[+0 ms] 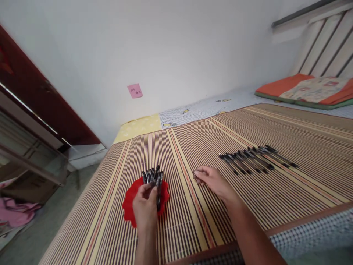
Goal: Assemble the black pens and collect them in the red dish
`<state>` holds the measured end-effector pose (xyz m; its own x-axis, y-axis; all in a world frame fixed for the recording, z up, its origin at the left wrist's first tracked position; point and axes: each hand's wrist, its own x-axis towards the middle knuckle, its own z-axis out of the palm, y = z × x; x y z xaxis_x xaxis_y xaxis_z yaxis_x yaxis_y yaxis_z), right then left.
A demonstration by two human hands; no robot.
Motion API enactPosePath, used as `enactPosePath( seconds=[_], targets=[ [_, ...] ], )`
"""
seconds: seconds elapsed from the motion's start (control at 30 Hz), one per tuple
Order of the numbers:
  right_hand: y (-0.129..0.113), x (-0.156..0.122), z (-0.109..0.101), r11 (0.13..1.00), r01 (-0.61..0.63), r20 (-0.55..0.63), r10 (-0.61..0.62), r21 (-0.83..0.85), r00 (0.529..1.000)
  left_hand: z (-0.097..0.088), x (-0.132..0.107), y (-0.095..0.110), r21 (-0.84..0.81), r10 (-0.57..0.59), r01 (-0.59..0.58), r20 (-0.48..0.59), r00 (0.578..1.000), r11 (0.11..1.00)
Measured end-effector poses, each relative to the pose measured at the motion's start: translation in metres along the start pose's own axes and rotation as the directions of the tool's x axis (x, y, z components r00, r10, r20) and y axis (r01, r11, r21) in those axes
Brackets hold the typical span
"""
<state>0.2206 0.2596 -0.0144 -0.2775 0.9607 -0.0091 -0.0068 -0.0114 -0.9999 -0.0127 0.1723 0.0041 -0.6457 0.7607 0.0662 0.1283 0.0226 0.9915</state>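
Several black pens point(159, 189) lie side by side on a red scalloped-edge cloth point(132, 198). Over them is my left hand point(146, 202), its thumb and fingers closed on a dark pen at the near side of the group; the fingers hide part of it. My right hand point(211, 180) hovers over the bamboo mat point(187, 228), to the right of the red cloth. Its fingers are curled together, and whatever they may hold is hidden. Farther right, a row of several black pens point(256, 160) lies slantwise on the mat.
The striped mat covers a bed against a white wall point(193, 55). A folded orange and floral quilt point(309, 90) rests at the far right by a slatted headboard point(325, 44). A pink note point(135, 91) is stuck on the wall. To the left stands a dark red door point(41, 84).
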Motion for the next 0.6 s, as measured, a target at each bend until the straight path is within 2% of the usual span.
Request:
enactPosePath(
  seconds=[0.1,0.23,0.33,0.5,0.6],
  targets=[
    [-0.002,0.0,0.001,1.0,-0.022,0.009,0.022,-0.011,1.0,-0.012,0.016,-0.013,0.174,-0.033,0.027,0.03,0.999,0.984],
    [-0.004,-0.001,0.003,0.999,-0.043,0.01,0.043,-0.013,0.999,-0.009,0.02,-0.023,0.344,-0.027,0.004,0.063,0.998,0.939],
    [-0.004,0.0,0.003,0.999,-0.049,0.003,0.049,0.001,0.999,-0.006,0.019,-0.021,0.405,-0.029,0.003,0.058,0.998,0.914],
    [0.0,0.001,0.003,1.0,-0.024,-0.011,0.024,-0.02,1.0,-0.012,0.017,-0.014,0.58,0.061,-0.053,0.006,0.998,0.813],
    [0.006,0.002,0.003,0.996,-0.005,-0.013,0.004,-0.091,1.0,-0.016,0.017,-0.01,0.658,0.028,-0.082,0.092,0.995,0.748]
  ],
)
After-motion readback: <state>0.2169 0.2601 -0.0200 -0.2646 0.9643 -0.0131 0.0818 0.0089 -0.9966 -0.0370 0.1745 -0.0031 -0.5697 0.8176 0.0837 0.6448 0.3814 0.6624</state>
